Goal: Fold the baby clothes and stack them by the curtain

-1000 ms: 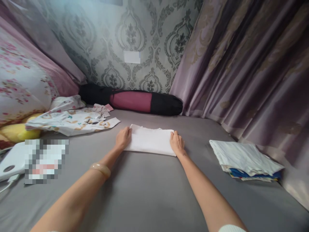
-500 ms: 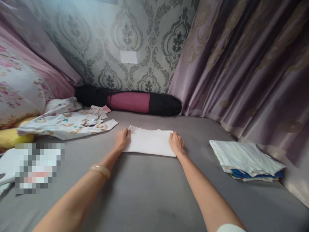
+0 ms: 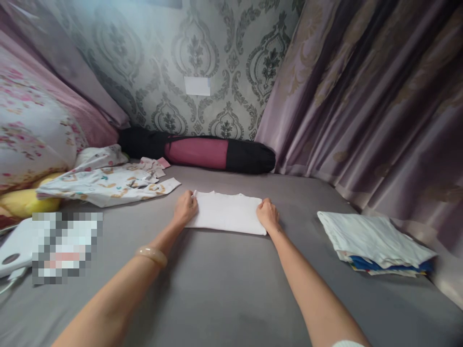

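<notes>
A white garment (image 3: 227,212), folded into a flat rectangle, lies on the grey bedsheet (image 3: 217,284) in front of me. At its left edge my left hand (image 3: 185,209) is closed, the fingers curled over the far corner. My right hand (image 3: 268,215) grips the opposite edge in the same way, fingers bent round the cloth. Between the hands the cloth is fairly smooth, with small uneven bumps along its far edge. Its exact kind cannot be made out.
Folded clothes (image 3: 376,241) are stacked at the right by the curtain (image 3: 318,96). A printed white garment (image 3: 112,185) lies loose at the left, near a yellow plush thing (image 3: 29,201) and a white device with a cable (image 3: 18,248). A black and maroon bolster-like bag (image 3: 197,152) lines the wall.
The view has shifted slightly, so everything appears a little further right. Both hands keep their hold on the white garment, which stays nearly in place.
</notes>
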A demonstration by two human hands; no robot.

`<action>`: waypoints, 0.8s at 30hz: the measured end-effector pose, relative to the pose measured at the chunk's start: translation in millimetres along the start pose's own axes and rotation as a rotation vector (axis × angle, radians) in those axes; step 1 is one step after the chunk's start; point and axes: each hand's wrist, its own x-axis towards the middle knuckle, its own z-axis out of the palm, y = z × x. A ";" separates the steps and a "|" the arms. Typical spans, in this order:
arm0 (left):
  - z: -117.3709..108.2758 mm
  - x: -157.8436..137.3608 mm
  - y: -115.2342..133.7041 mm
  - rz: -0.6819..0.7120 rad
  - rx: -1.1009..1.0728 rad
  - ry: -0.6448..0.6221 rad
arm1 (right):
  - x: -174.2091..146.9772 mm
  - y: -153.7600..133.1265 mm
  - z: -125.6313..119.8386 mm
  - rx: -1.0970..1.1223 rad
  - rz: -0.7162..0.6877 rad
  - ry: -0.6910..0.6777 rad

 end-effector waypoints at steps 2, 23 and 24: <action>-4.1 0.8 1.7 -0.018 0.022 -0.004 | 0.8 0.2 -4.0 0.012 0.013 -0.016; 35.2 -29.3 76.1 0.312 0.224 -0.188 | -43.3 -63.6 39.3 -0.096 -0.610 -0.016; 35.6 -30.3 76.1 0.316 0.230 -0.181 | -43.6 -63.2 40.0 -0.102 -0.613 -0.010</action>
